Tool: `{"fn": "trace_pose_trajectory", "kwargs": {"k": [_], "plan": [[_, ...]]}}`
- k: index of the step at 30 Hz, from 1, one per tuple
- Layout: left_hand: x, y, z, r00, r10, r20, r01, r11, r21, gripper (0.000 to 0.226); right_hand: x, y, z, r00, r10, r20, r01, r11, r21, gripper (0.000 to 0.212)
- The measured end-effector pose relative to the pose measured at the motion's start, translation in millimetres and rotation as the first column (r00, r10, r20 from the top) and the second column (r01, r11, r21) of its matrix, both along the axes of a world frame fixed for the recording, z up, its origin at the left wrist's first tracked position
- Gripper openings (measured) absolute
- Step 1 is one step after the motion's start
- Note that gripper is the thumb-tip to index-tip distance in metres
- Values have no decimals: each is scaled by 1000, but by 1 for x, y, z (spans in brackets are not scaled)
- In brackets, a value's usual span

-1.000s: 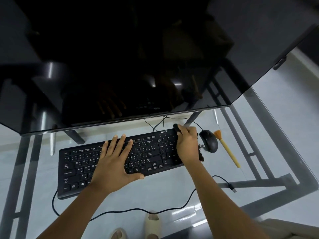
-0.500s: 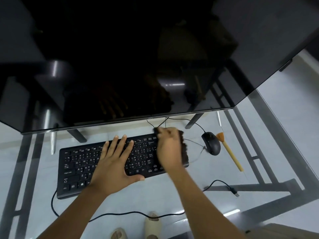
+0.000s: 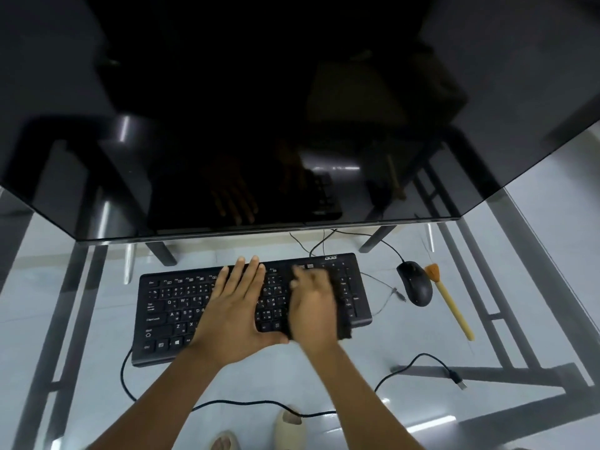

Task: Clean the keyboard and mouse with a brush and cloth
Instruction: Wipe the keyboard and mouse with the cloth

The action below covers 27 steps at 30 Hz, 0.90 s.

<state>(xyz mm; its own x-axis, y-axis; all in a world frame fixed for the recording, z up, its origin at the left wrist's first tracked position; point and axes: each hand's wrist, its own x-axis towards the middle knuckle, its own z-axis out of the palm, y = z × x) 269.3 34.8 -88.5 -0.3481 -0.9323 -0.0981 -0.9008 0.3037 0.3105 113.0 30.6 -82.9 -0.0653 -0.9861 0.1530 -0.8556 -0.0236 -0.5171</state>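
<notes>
A black keyboard (image 3: 172, 306) lies on the glass desk below the monitor. My left hand (image 3: 233, 303) rests flat on its middle keys, fingers spread. My right hand (image 3: 311, 306) presses a dark cloth (image 3: 344, 326) onto the keys right of centre; the hand is motion-blurred and the cloth shows only at its right edge. A black wired mouse (image 3: 415, 282) sits to the right of the keyboard. Beside the mouse lies a brush (image 3: 449, 303) with orange bristles and a pale wooden handle.
A large dark monitor (image 3: 292, 125) overhangs the back of the glass desk (image 3: 406, 352). Loose black cables (image 3: 422, 360) with a USB plug trail across the front right. Feet in sandals (image 3: 289, 427) show through the glass below.
My right hand has swept the cloth leftward across the keyboard, from its right end near the mouse toward the middle. The left hand has stayed put on the keys.
</notes>
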Motion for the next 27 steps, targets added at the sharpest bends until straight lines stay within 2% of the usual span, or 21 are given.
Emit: {"fn": "trace_pose_trajectory", "kwargs": {"k": [1, 3, 4, 6, 9, 12, 14, 16, 18, 19, 20, 21, 23, 24, 25, 27], "plan": [[4, 1, 0, 1000, -25, -12, 25, 1000, -11, 123, 9, 11, -1, 991, 131, 4, -131, 991, 34, 37], [20, 4, 4, 997, -70, -20, 69, 997, -28, 118, -4, 13, -5, 966, 257, -10, -255, 964, 79, 30], [33, 8, 7, 998, -58, -17, 57, 997, -52, 114, -20, 7, -7, 974, 224, -24, -222, 973, 70, 31], [68, 21, 11, 997, 67, -29, -69, 995, -65, 110, -50, -12, -4, 996, 51, -78, -50, 999, 15, 26], [109, 40, 10, 961, 257, -105, -256, 966, 18, 113, -65, -31, -2, 982, -169, -89, 167, 986, -28, 24], [117, 54, 2, 954, 256, -155, -247, 966, 74, 114, -25, -26, -2, 976, -213, -47, 208, 974, -93, 20], [116, 58, -4, 941, 258, -221, -250, 966, 66, 113, 15, -20, -3, 991, -133, -7, 132, 987, -89, 21], [117, 57, -5, 930, 261, -260, -253, 965, 65, 114, 55, -12, -1, 996, 88, 1, -88, 994, -62, 25], [118, 57, -5, 927, 256, -276, -247, 967, 66, 115, 65, -11, -2, 938, 341, -59, -344, 937, -50, 30], [122, 57, -4, 928, 248, -278, -240, 969, 65, 115, 58, -17, -1, 915, 397, -66, -400, 915, -45, 30], [126, 58, -4, 933, 234, -273, -225, 972, 61, 114, 45, -23, 2, 926, 372, -64, -374, 927, -33, 28], [131, 59, -5, 939, 220, -264, -213, 976, 56, 112, 28, -29, 2, 956, 279, -87, -281, 959, -21, 26], [141, 62, -7, 944, 210, -253, -202, 978, 56, 109, -1, -35, 4, 997, 1, -81, -4, 999, -41, 23], [146, 63, -9, 945, 211, -252, -201, 978, 62, 110, -4, -34, 2, 995, -83, -60, 79, 995, -62, 22], [148, 64, -10, 944, 212, -255, -201, 977, 66, 111, 6, -30, 0, 994, -102, -49, 98, 992, -80, 21], [147, 64, -11, 932, 230, -281, -217, 973, 76, 114, 49, -21, -3, 999, -2, -32, -1, 996, -91, 21]]}}
